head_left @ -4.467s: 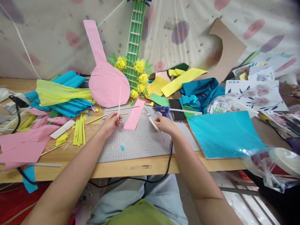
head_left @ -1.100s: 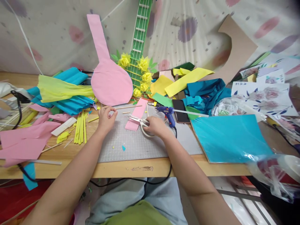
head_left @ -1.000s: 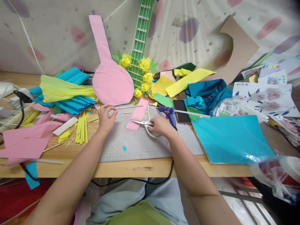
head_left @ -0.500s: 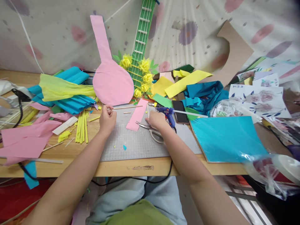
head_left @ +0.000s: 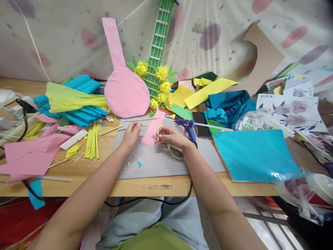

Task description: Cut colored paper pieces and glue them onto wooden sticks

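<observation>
My right hand [head_left: 170,136] pinches a thin wooden stick [head_left: 157,119], held upright over a pink paper strip [head_left: 149,139] on the grey cutting mat [head_left: 161,165]. Under that hand lie the scissors [head_left: 175,152], their blades mostly covered. My left hand [head_left: 131,134] is closed, its fingertips together at one end of a short stick piece [head_left: 143,125]; whether they grip it is unclear. A longer stick [head_left: 139,119] lies flat just beyond. Right of my right hand rests a blue glue gun [head_left: 188,127] with a white glue stick in its back.
Behind stand a pink paper-covered lute shape [head_left: 127,92] and a green stringed neck [head_left: 158,45] with yellow paper flowers [head_left: 162,73]. Yellow strips [head_left: 91,142] lie left. A phone [head_left: 202,125] and blue sheets [head_left: 256,154] sit right. A black cable [head_left: 191,187] hangs over the front edge.
My right hand has moved left and lifted the stick upright. My left hand has let go of the long stick, which lies on the mat, and shifted right to the short piece.
</observation>
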Action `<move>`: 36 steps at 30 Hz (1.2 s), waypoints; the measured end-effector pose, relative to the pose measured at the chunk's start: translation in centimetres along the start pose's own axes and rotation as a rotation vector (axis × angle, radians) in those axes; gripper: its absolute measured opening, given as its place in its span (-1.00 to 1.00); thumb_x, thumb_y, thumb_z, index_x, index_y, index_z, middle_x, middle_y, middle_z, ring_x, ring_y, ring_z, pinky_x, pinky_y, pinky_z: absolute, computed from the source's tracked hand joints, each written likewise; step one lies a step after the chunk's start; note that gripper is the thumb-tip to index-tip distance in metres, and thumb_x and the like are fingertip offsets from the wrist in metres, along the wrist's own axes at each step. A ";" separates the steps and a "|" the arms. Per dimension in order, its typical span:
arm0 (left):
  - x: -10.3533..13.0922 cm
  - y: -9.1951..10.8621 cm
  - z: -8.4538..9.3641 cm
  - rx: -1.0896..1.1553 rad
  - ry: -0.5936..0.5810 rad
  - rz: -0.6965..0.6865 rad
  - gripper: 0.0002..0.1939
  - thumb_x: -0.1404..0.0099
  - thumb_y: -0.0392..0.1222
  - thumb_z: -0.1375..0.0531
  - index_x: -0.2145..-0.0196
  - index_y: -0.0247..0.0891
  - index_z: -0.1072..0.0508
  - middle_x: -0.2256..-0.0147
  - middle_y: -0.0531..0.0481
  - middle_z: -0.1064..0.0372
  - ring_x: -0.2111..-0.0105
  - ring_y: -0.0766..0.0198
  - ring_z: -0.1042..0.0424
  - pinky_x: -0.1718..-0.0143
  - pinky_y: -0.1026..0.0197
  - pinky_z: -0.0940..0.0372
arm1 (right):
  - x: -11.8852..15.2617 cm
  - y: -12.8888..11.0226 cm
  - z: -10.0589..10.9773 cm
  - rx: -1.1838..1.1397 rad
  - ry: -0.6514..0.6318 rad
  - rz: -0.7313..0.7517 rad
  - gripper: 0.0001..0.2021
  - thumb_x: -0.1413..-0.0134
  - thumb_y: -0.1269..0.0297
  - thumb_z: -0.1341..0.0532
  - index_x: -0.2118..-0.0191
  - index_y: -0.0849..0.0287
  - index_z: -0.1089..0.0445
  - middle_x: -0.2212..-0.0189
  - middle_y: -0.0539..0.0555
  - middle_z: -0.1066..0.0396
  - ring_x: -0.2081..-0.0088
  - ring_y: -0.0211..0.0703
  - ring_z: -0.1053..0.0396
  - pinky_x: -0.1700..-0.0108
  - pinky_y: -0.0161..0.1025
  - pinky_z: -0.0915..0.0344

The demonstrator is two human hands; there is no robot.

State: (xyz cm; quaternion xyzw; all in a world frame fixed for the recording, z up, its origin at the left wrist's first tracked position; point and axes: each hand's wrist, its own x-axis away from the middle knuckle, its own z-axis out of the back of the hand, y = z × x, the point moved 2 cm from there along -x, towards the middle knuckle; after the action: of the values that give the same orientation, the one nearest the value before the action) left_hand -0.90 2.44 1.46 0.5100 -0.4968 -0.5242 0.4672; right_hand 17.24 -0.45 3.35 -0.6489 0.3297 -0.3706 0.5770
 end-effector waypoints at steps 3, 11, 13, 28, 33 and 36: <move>0.6 0.1 -1.3 0.198 -0.157 0.150 -0.80 -0.14 -0.11 -0.10 0.37 -0.31 -0.36 0.63 0.16 -0.03 0.69 0.50 0.02 0.68 0.39 0.09 | -0.2 0.4 -0.3 -0.078 -0.009 0.017 -0.78 0.14 0.25 -0.25 0.37 0.21 -0.23 0.44 -0.03 -0.37 0.37 -0.31 -0.39 0.22 -0.24 -0.34; 1.0 0.1 -2.4 0.496 -0.145 0.252 -0.89 -0.11 -0.24 -0.17 0.38 -0.34 -0.39 0.32 -0.05 -0.40 0.29 0.34 -0.40 0.22 0.25 -0.26 | -0.9 0.1 -1.6 -0.002 0.107 0.030 -0.80 0.09 0.19 -0.20 0.42 0.22 -0.24 0.51 -0.03 -0.34 0.43 -0.34 -0.35 0.40 -0.36 -0.31; 1.0 0.3 -2.5 0.505 -0.131 0.262 -0.89 -0.13 -0.25 -0.15 0.36 -0.33 -0.35 0.29 -0.09 -0.43 0.29 0.31 -0.41 0.24 0.22 -0.28 | -1.3 0.3 -2.0 0.037 0.135 0.049 -0.79 0.07 0.17 -0.18 0.42 0.22 -0.24 0.52 -0.03 -0.33 0.45 -0.35 -0.34 0.44 -0.38 -0.30; 1.5 0.4 -3.5 0.432 -0.178 0.246 -0.74 -0.11 -0.14 -0.17 0.24 -0.24 -0.26 -0.02 -0.13 -0.28 0.31 0.26 -0.42 0.53 0.27 -0.32 | -2.8 2.1 -2.9 -0.065 0.286 0.064 -0.76 0.16 0.13 -0.23 0.45 0.19 -0.24 0.59 -0.10 -0.31 0.59 -0.40 -0.29 0.53 -0.39 -0.30; 1.5 0.4 -3.6 0.399 -0.157 0.237 -0.69 -0.06 -0.13 -0.21 0.23 -0.25 -0.28 0.02 -0.16 -0.32 0.48 0.31 -0.41 0.60 0.27 -0.29 | -2.9 2.2 -2.9 -0.086 0.284 0.075 -0.76 0.26 0.22 -0.29 0.47 0.20 -0.24 0.59 -0.10 -0.35 0.60 -0.39 -0.30 0.54 -0.39 -0.28; 1.4 0.3 -3.4 0.392 -0.136 0.243 -0.65 -0.02 -0.15 -0.24 0.22 -0.26 -0.30 0.06 -0.17 -0.35 0.45 0.31 -0.42 0.55 0.26 -0.32 | -2.9 2.1 -2.8 -0.095 0.279 0.066 -0.76 0.28 0.21 -0.29 0.47 0.20 -0.25 0.59 -0.09 -0.35 0.59 -0.38 -0.30 0.53 -0.38 -0.28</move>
State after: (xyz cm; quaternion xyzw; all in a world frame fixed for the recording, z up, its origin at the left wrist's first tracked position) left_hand 2.45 0.91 1.76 0.4912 -0.6770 -0.3907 0.3844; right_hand 13.35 0.33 1.10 -0.6062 0.4450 -0.4222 0.5062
